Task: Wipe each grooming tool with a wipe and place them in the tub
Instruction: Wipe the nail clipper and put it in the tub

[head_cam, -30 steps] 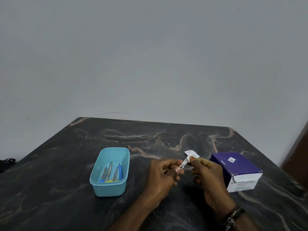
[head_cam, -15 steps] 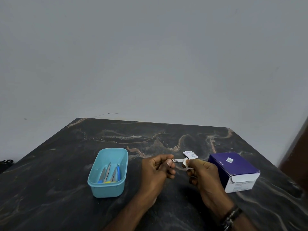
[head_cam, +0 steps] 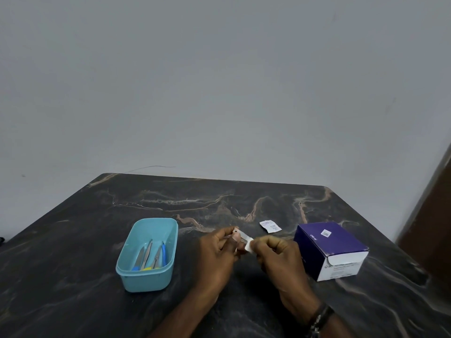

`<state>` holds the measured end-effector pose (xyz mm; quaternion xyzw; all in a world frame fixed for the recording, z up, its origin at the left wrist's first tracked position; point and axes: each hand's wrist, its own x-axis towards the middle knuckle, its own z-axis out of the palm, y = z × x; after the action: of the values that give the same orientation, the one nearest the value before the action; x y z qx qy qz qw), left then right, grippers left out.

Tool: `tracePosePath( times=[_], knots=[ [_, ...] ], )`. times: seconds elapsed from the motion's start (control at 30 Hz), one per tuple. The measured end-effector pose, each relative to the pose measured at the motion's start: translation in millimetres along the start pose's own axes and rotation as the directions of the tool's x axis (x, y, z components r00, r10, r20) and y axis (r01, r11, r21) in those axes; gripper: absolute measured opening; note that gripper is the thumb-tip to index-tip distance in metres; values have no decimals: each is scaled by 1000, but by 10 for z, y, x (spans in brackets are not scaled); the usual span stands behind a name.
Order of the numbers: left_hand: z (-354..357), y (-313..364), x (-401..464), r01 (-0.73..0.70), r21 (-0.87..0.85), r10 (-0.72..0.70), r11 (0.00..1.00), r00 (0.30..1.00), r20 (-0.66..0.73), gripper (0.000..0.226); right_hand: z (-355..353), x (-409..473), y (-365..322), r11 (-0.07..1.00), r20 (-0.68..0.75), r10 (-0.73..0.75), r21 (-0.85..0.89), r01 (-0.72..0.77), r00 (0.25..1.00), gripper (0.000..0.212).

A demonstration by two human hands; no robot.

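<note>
Head | left hand (head_cam: 219, 250) pinches nail clipper (head_cam: 240, 234) | right hand (head_cam: 275, 254) presses wipe (head_cam: 249, 246)

Dim, flat indoor light, no clear source direction. Grey wall (head_cam: 219, 81) evenly lit, darker toward corners. Soft faint shadows beneath hands (head_cam: 246, 254) on dark bench (head_cam: 73, 264). No glare. Slight softness overall; wide-angle bending at bench edges.

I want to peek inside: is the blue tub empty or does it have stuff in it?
Not empty. The blue tub holds a few metal grooming tools with blue and yellow handles, lying on its bottom; there is plenty of room left.
</note>
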<state>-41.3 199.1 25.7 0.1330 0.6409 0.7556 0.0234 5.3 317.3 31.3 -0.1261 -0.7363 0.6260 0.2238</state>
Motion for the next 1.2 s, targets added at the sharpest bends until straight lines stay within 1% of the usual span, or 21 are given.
tracePosePath(
  times=[0.13, 0.23, 0.27, 0.33, 0.4, 0.43, 0.5, 0.57, 0.7, 0.8, 0.87, 0.93, 1.03, 1.1, 1.2],
  knots=[
    [10, -15, 1, -53, 81, 56, 995, 998, -39, 15, 7, -14, -12, 1000, 1, -7, 23, 7, 1000, 19],
    [31, -24, -2, -76, 87, 81, 993, 995, -57, 17, 16, -31, -34, 1000, 20, -24, -4, 25, 1000, 21],
    [37, -20, -1, -65, 64, 69, 996, 996, -49, 17, 26, -41, -41, 999, 32, -31, -21, 32, 999, 24],
    [46, -2, 5, 4, -61, -5, 998, 1000, -9, 14, 48, -55, -45, 998, 59, -39, -47, 42, 997, 25],
    [55, 43, 2, 89, -200, -79, 976, 995, 56, 15, 56, -69, -59, 998, 90, -36, -56, 41, 995, 22],
    [52, 65, 0, 116, -233, -99, 966, 992, 82, 16, 52, -76, -65, 998, 107, -30, -51, 36, 994, 20],
    [44, 99, -3, 151, -281, -120, 948, 985, 125, 16, 40, -82, -69, 1000, 138, -5, -20, 8, 990, 20],
    [33, 122, -2, 175, -315, -131, 933, 979, 157, 16, 32, -83, -71, 998, 166, 48, 24, -53, 985, 22],
    [7, 140, 5, 202, -352, -131, 914, 968, 216, 17, 31, -61, -52, 980, 215, 155, 90, -178, 964, 17],
    [-18, 135, 16, 201, -359, -121, 911, 965, 234, 24, 39, -46, -49, 952, 281, 220, 147, -268, 934, 15],
    [-28, 132, 20, 201, -378, -117, 904, 966, 232, 33, 40, -50, -73, 938, 320, 233, 174, -299, 918, 11],
    [-33, 135, 24, 198, -394, -117, 898, 968, 221, 36, 30, -51, -86, 930, 353, 228, 196, -310, 907, 16],
    [-33, 142, 27, 171, -394, -105, 903, 977, 183, 25, 19, -48, -89, 924, 375, 227, 208, -320, 899, 10],
    [-36, 149, 35, 152, -382, -105, 912, 984, 141, 17, 19, -49, -74, 928, 381, 223, 199, -315, 897, 15],
    [-47, 151, 56, 149, -385, -125, 911, 988, 86, 14, 23, -53, -53, 941, 370, 204, 182, -287, 906, 23]
  ],
)
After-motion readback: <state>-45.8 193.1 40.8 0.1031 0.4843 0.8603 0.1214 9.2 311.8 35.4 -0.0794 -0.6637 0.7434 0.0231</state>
